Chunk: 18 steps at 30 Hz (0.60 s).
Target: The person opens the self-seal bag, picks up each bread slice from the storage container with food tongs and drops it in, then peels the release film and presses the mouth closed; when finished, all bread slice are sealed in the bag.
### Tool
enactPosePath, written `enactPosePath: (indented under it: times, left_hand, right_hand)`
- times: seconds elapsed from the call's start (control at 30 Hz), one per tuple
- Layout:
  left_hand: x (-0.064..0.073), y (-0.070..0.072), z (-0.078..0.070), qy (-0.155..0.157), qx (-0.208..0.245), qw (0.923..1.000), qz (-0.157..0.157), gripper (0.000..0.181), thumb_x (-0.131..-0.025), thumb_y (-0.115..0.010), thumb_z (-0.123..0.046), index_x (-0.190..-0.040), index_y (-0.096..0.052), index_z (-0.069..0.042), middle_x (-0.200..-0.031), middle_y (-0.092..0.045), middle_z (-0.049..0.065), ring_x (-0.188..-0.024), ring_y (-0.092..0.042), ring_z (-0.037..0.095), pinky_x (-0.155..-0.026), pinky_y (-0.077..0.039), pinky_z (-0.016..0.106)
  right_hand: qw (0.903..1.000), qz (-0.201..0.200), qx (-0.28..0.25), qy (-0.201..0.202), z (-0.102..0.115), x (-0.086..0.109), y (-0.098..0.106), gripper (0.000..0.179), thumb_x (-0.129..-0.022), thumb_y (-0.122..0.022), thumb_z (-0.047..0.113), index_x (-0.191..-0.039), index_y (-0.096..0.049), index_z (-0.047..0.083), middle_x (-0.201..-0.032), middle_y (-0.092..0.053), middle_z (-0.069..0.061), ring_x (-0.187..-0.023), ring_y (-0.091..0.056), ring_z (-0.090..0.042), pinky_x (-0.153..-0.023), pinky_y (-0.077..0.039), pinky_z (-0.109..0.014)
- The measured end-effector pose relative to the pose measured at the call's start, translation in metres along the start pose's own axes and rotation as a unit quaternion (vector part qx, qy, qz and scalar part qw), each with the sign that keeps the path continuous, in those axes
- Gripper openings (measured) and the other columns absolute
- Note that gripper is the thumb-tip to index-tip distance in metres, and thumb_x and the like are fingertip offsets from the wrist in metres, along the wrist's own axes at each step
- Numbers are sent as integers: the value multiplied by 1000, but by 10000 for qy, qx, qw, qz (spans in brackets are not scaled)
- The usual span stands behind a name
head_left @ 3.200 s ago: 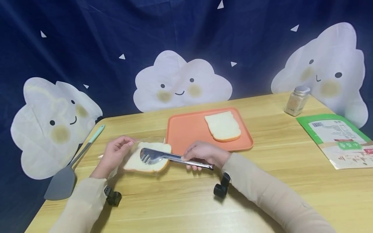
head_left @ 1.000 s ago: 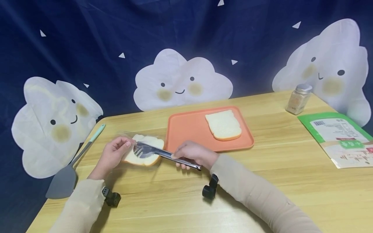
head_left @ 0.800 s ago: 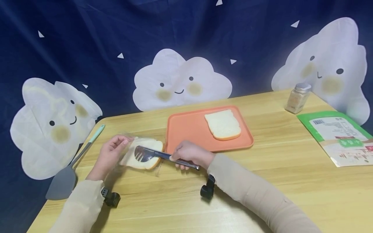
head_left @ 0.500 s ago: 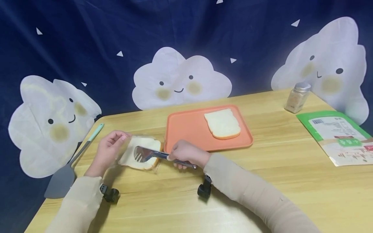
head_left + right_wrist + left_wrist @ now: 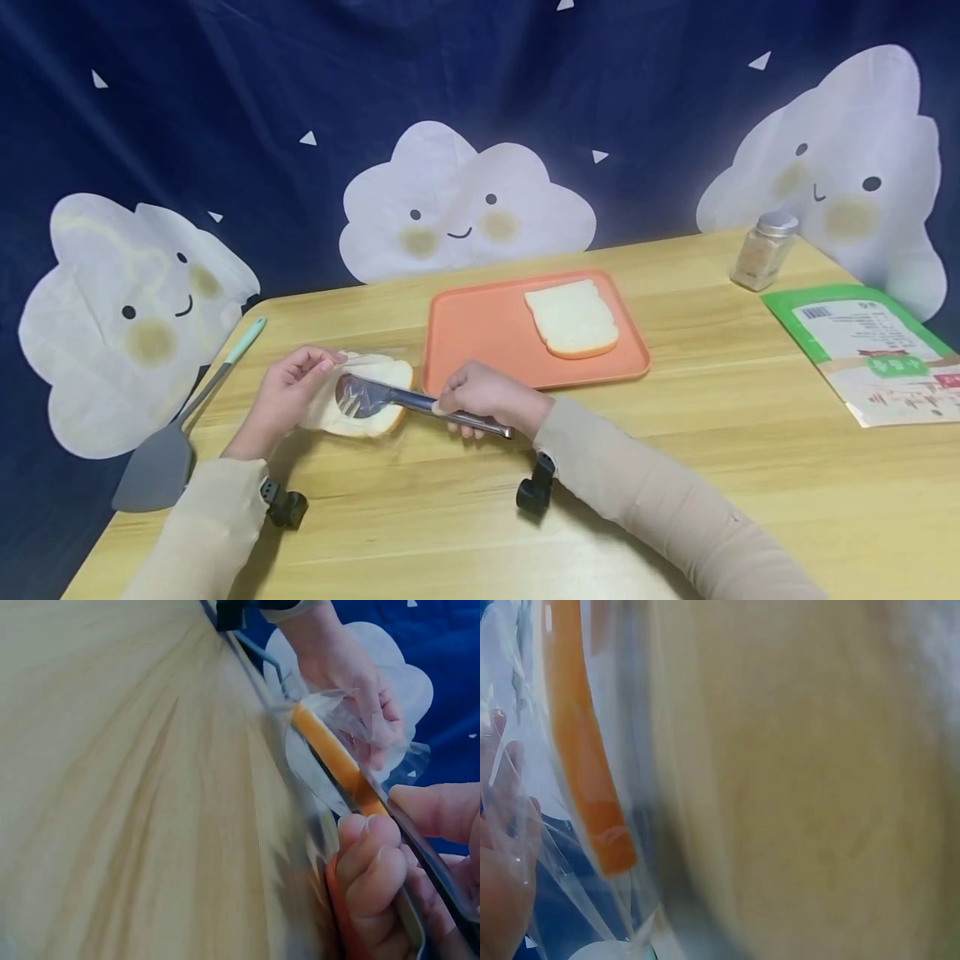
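Observation:
My left hand [image 5: 281,396] pinches the edge of a clear plastic bag [image 5: 555,855] between thumb and fingers, left of centre in the head view. Within the crinkled film lies a slice of bread [image 5: 386,367], white with an orange-brown crust. My right hand [image 5: 491,396] grips metal serving tongs [image 5: 412,401] by the handles, and their slotted end clamps the slice from its right side. Seen from the right wrist, the tongs' two arms run either side of the crust, and film reaches over the bread's far end.
An orange tray [image 5: 472,325] bearing a second bread slice [image 5: 573,317] sits just behind the right hand. A grey spatula [image 5: 161,462] lies at the table's left edge. At the right are a glass shaker jar [image 5: 761,254] and a green-and-white food pouch [image 5: 873,350].
Since about three seconds ago, my right hand, the tongs and the bread slice have shifted left, closer to my left hand. My left hand keeps pinching the bag and has moved only slightly.

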<state>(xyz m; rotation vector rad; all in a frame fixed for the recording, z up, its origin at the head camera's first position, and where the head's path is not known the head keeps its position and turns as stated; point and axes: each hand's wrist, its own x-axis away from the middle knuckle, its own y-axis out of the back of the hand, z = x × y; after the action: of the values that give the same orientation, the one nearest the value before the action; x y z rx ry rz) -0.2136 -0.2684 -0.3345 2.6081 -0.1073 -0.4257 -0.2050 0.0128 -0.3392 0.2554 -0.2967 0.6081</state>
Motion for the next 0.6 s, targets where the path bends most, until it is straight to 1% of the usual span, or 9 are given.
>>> enactPosePath:
  times: [0.1,0.23,0.43,0.6]
  left_hand:
    - [0,-1,0,-10,80,10000,18,24,-95,-51,-14,-98,-57,9,-98,-64,-13,-98,-56,-4,-80,-43,10]
    - [-1,0,-2,-10,300,9995,58,25,-95,-51,-13,-96,-54,11,-98,-65,-15,-99,-58,-3,-82,-44,11]
    - [0,-1,-6,-168,530,9984,-122,23,-95,-51,-10,-94,-52,13,-98,-66,-14,-97,-59,2,-80,-46,12]
    - [-1,-2,-8,-283,708,9971,-69,15,-94,-52,-7,-90,-56,7,-98,-67,-11,-97,-59,5,-77,-47,14]
  right_hand:
    - [9998,36,157,112,1,-1,1,14,-86,-60,8,-89,-65,-5,-58,-57,-8,-40,-46,-12,-36,-39,-21]
    - [9998,89,140,131,2,-5,0,15,-86,-60,9,-88,-65,-5,-58,-57,-8,-40,-46,-11,-37,-40,-21]
    - [9998,141,-56,-155,2,-8,-3,16,-87,-60,9,-88,-65,-6,-57,-57,-9,-39,-47,-12,-37,-41,-23]
    - [9994,-45,54,-324,3,-10,-8,14,-87,-61,10,-84,-65,-3,-56,-58,-9,-39,-47,-13,-37,-42,-24]
